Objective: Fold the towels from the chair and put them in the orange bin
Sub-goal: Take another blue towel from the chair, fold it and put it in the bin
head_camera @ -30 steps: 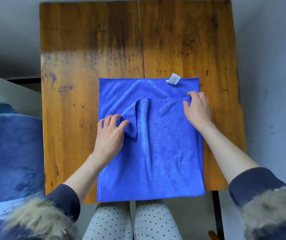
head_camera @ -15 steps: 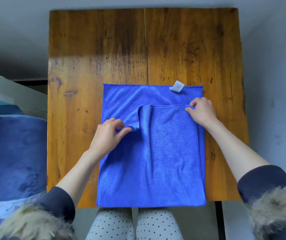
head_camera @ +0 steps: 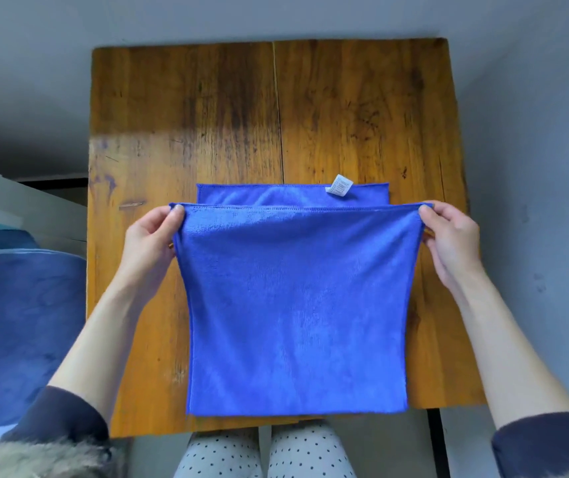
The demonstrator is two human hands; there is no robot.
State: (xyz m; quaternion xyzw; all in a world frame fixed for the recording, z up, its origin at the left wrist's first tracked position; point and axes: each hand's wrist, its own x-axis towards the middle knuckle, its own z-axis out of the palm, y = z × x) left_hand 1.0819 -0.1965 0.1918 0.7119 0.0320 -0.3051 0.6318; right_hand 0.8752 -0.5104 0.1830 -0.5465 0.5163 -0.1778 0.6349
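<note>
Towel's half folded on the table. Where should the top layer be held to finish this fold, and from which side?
Probably at the two far corners of the blue towel's upper layer, each taken from its own outer side. The left hand and right hand pinch there, so the hemmed edge runs taut and straight, just short of the lower layer's edge with the white tag.

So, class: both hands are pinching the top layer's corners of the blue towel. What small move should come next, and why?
Probably carry the pinched edge forward and lay it on the far edge by the white tag. The left hand and right hand each pinch a corner of the blue towel, and its upper layer stops short, leaving a strip of the lower layer uncovered on the wooden table.
</note>
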